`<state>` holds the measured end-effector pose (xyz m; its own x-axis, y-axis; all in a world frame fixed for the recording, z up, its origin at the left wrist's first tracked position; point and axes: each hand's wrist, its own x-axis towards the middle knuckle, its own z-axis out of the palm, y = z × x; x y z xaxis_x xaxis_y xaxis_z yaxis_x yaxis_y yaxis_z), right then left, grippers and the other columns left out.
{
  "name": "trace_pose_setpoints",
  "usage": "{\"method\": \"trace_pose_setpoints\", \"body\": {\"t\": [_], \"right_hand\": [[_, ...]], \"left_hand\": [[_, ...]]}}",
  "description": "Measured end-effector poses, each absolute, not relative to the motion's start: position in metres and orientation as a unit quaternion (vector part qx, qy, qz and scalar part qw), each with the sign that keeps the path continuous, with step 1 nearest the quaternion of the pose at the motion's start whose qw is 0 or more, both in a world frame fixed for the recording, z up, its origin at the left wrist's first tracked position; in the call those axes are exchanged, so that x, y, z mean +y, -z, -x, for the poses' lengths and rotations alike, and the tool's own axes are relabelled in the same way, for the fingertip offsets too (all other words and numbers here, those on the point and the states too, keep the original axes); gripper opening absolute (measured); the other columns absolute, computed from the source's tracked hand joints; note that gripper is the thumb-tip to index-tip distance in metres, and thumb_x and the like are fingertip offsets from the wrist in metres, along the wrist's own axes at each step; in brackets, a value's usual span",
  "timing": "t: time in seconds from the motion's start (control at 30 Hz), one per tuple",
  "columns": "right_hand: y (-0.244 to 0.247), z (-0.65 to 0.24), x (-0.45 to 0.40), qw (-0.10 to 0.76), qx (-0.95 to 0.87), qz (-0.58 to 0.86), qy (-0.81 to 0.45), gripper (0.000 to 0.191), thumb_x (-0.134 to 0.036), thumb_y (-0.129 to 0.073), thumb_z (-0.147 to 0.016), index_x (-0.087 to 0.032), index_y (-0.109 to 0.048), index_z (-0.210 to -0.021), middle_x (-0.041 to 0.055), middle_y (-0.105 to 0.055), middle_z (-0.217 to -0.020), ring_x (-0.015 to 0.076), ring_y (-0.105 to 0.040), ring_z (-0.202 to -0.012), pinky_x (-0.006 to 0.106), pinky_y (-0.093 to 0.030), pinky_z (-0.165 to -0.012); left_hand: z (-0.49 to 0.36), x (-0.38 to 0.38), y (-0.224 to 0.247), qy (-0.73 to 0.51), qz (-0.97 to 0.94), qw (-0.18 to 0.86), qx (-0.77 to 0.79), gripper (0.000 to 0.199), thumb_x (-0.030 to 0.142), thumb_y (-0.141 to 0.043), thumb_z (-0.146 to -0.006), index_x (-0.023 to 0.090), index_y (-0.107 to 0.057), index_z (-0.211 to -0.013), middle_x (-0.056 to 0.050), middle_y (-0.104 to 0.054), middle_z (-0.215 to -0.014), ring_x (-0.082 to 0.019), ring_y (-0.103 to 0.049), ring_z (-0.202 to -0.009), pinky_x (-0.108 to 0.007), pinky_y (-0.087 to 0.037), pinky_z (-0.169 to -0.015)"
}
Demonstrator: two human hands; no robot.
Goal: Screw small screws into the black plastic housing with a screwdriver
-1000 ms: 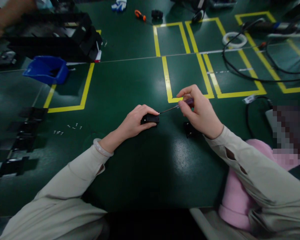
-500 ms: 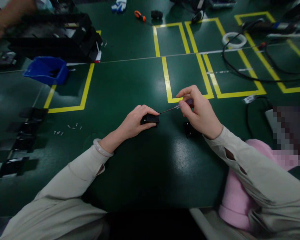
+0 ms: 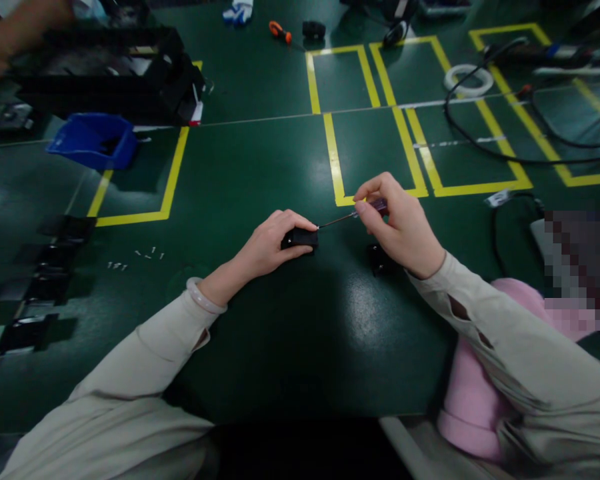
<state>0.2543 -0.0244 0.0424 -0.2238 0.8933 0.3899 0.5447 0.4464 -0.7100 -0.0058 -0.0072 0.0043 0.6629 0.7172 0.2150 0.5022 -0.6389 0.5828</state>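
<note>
Your one view comes from the camera worn on your head, facing forward and down across the worktop (image 3: 260, 157). It looks from your own side: your sleeves (image 3: 135, 347) enter from the lower corners, the worktop's near edge crosses low down, and your left hand (image 3: 270, 243) and right hand (image 3: 401, 223) sit around mid-view, fairly near. The worktop's far part, more distant, lies along the top.

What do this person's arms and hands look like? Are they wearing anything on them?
The left sleeve and right sleeve are long, pale grey-beige cloth; the right one has slits near its end. A whitish, round bangle circles the wrist beside the left hand. That hand and the right hand wear no gloves.
</note>
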Motion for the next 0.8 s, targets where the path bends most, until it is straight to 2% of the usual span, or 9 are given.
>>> {"method": "trace_pose_setpoints", "body": {"t": [0.13,0.23,0.33,0.4,0.53,0.63,0.7,0.8], "right_hand": [[-0.0421,-0.2544,-0.0241,0.397,-0.749,0.483,-0.222,0.019,-0.035,-0.055,-0.095,-0.022,-0.052,-0.082,-0.0055,-0.052,-0.059,0.0089,-0.051,-0.05,0.027,-0.037,-0.053],[-0.0412,-0.2545,-0.0234,0.401,-0.746,0.475,-0.238,0.004,-0.025,-0.055,-0.093,-0.023,-0.052,-0.091,-0.0048,-0.055,-0.066,0.0092,-0.053,-0.052,0.027,-0.04,-0.054],[-0.0409,-0.2544,-0.0231,0.409,-0.744,0.47,-0.242,0.01,-0.02,-0.056,-0.089,-0.023,-0.052,-0.098,-0.0043,-0.056,-0.071,0.01,-0.056,-0.055,0.028,-0.042,-0.056],[-0.041,-0.2546,-0.023,0.407,-0.743,0.476,-0.238,0.006,-0.026,-0.057,-0.091,-0.023,-0.052,-0.093,-0.0049,-0.055,-0.067,0.0099,-0.054,-0.053,0.028,-0.04,-0.055],[-0.0407,-0.2554,-0.0227,0.397,-0.744,0.484,-0.231,0.02,-0.037,-0.056,-0.095,-0.023,-0.051,-0.082,-0.0065,-0.049,-0.055,0.0093,-0.048,-0.047,0.028,-0.035,-0.052],[-0.04,-0.2552,-0.0227,0.401,-0.745,0.476,-0.24,0.004,-0.026,-0.055,-0.093,-0.023,-0.052,-0.094,-0.0057,-0.053,-0.063,0.0101,-0.053,-0.051,0.028,-0.039,-0.054],[-0.04,-0.2547,-0.0231,0.407,-0.743,0.471,-0.244,0.011,-0.021,-0.055,-0.091,-0.023,-0.052,-0.101,-0.0047,-0.054,-0.069,0.0108,-0.056,-0.055,0.029,-0.042,-0.057],[-0.0408,-0.2544,-0.0238,0.405,-0.743,0.477,-0.238,0.005,-0.027,-0.056,-0.093,-0.024,-0.053,-0.094,-0.0051,-0.053,-0.065,0.0108,-0.054,-0.054,0.029,-0.04,-0.056]], "left_hand": [[0.0056,-0.0076,-0.0051,-0.216,-0.879,0.244,0.348,0.03,0.043,-0.063,-0.095,0.022,-0.06,-0.117,-0.006,-0.068,-0.117,-0.022,-0.061,-0.108,-0.037,-0.044,-0.094],[0.0053,-0.0079,-0.0059,-0.217,-0.878,0.247,0.348,0.03,0.042,-0.063,-0.095,0.022,-0.06,-0.117,-0.006,-0.068,-0.117,-0.022,-0.061,-0.107,-0.037,-0.044,-0.094],[0.005,-0.0078,-0.0062,-0.218,-0.878,0.247,0.347,0.03,0.041,-0.064,-0.094,0.021,-0.06,-0.116,-0.006,-0.068,-0.117,-0.022,-0.061,-0.107,-0.036,-0.045,-0.093],[0.0049,-0.0075,-0.0061,-0.221,-0.88,0.243,0.343,0.029,0.04,-0.064,-0.095,0.021,-0.06,-0.116,-0.006,-0.068,-0.117,-0.021,-0.061,-0.107,-0.036,-0.045,-0.093],[0.0049,-0.0074,-0.006,-0.221,-0.88,0.242,0.343,0.029,0.04,-0.064,-0.095,0.022,-0.06,-0.117,-0.006,-0.068,-0.117,-0.022,-0.061,-0.108,-0.036,-0.045,-0.094],[0.0049,-0.0078,-0.0066,-0.22,-0.88,0.244,0.343,0.029,0.04,-0.064,-0.095,0.021,-0.06,-0.117,-0.006,-0.067,-0.117,-0.022,-0.061,-0.108,-0.037,-0.045,-0.094],[0.005,-0.008,-0.0071,-0.218,-0.88,0.244,0.344,0.029,0.04,-0.064,-0.095,0.021,-0.06,-0.117,-0.006,-0.067,-0.117,-0.022,-0.061,-0.107,-0.037,-0.045,-0.094],[0.0052,-0.0081,-0.0074,-0.216,-0.878,0.247,0.348,0.03,0.04,-0.063,-0.095,0.021,-0.06,-0.117,-0.006,-0.067,-0.117,-0.022,-0.061,-0.107,-0.037,-0.045,-0.093]]}}
